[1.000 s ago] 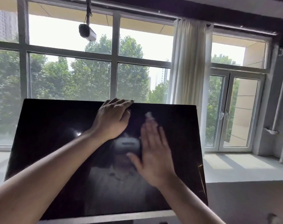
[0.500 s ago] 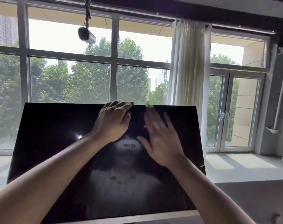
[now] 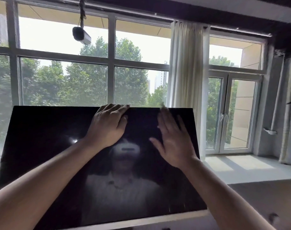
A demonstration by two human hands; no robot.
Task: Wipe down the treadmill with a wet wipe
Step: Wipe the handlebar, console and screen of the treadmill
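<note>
Black glass fills the lower half of the view: the treadmill's screen (image 3: 46, 146), a wide panel tilted back, its long axis running left to right and its top edge level below the window (image 3: 65, 80). The left hand (image 3: 108, 128) sits at the middle of that top edge, fingers (image 3: 120, 107) curled over the rim and gripping it, which looks like bracing. The right hand (image 3: 173, 140) lies flat on the glass just to the right of it, fingers spread and straight, tips reaching the top edge. A pale scrap at those fingertips is most likely the wet wipe (image 3: 162, 107), pressed under the hand; it is blurred, so I cannot be sure how much of it lies beneath the palm. From the wipe, the right strip of glass is close and the unwiped-looking stretch to the left lies beyond the bracing hand. So the right hand is the nearer one for the right side and lower corner, and a downward stroke along the short axis seems the natural move. Crossing leftward would likely call for the left hand to shift first.
</note>
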